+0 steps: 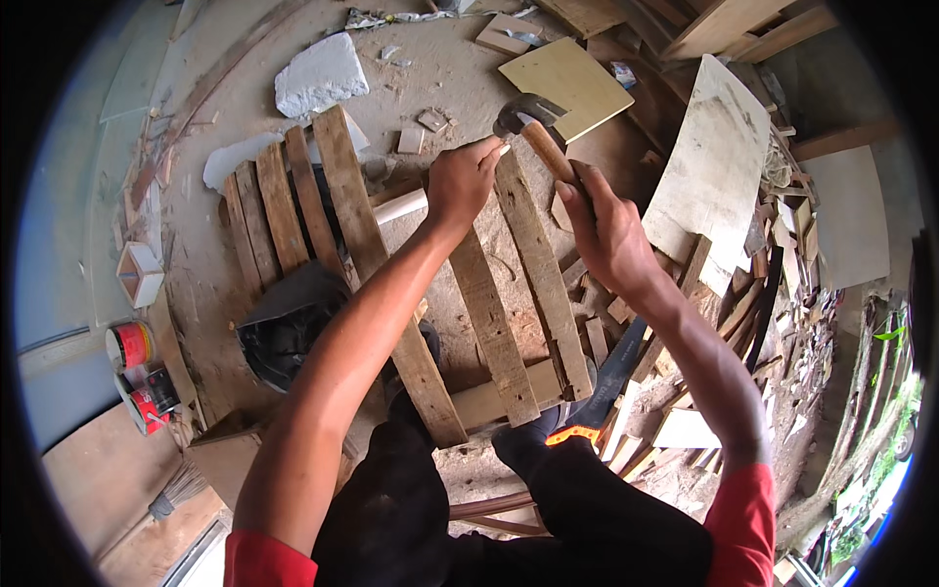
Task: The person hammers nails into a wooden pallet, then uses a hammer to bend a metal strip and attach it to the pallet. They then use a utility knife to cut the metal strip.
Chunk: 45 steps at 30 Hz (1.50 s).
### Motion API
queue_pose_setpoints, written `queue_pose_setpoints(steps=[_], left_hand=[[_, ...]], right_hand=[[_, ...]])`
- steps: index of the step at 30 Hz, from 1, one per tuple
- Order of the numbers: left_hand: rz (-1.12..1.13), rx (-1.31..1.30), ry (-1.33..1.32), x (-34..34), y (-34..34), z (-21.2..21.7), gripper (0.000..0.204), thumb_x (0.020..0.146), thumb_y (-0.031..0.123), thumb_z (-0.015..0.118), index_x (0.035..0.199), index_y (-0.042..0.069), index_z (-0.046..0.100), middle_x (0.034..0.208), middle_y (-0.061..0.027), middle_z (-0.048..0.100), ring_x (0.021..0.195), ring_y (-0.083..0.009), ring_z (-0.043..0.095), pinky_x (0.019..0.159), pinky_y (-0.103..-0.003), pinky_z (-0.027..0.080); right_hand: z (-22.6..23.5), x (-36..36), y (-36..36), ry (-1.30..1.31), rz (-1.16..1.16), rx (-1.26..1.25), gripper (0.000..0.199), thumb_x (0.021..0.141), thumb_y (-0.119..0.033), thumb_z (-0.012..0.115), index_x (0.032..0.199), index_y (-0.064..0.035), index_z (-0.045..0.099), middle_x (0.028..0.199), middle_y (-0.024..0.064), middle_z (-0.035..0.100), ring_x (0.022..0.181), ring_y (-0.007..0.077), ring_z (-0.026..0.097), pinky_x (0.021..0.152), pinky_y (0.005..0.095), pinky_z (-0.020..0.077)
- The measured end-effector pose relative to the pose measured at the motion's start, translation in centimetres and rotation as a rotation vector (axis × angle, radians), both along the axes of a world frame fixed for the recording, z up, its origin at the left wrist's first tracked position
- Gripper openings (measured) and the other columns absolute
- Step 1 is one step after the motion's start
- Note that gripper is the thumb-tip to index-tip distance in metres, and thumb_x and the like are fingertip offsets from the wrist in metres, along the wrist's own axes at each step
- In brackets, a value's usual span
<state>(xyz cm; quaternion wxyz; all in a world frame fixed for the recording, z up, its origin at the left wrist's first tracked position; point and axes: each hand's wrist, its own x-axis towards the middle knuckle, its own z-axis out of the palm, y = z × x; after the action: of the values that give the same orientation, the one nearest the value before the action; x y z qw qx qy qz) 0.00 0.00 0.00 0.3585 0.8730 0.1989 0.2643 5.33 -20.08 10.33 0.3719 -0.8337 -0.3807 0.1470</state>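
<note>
From the head view, at two o'clock, a hammer [550, 149] is gripped by the right hand [611, 235], the fingers wrapped around its wooden handle. The dark head of the hammer is held up at about half past twelve, just above the left hand [463, 186]. And there, at twelve o'clock, the left hand is placed by the upper end of a long slat [540, 269]; it is seen from the back, so how far its fingers are closed, and on what, cannot be told.

That slat is slanted down toward five o'clock, flanked by a middle slat [494, 328] and, farther left, an outer slat [377, 256]. All three are laid across a crosspiece [476, 403] near six o'clock.

Over at four o'clock, a saw [616, 372] is seen, its orange handle pointed toward the lap. More loose slats [281, 210] are lined up at ten o'clock, with a black bag-like container [279, 333] set at nine and red cans [130, 344] beyond it. At eleven, a white block [321, 76] is left on the floor [240, 59]; at one, a yellowish board [567, 88] is laid flat.
</note>
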Motion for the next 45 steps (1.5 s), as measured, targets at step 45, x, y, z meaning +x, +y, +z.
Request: queue_pose_setpoints(steps=[45], left_hand=[[-0.025, -0.082, 0.043, -0.4, 0.3, -0.1, 0.020, 0.092, 0.026, 0.069, 0.101, 0.008, 0.074, 0.085, -0.0190, 0.068, 0.075, -0.0361, 0.068, 0.061, -0.038, 0.051]], right_hand=[[-2.5, 0.0, 0.6, -0.026, -0.059, 0.007, 0.032, 0.103, -0.025, 0.054, 0.123, -0.0001, 0.052, 0.075, 0.0262, 0.065, 0.072, 0.0436, 0.069, 0.061, 0.0463, 0.0506]])
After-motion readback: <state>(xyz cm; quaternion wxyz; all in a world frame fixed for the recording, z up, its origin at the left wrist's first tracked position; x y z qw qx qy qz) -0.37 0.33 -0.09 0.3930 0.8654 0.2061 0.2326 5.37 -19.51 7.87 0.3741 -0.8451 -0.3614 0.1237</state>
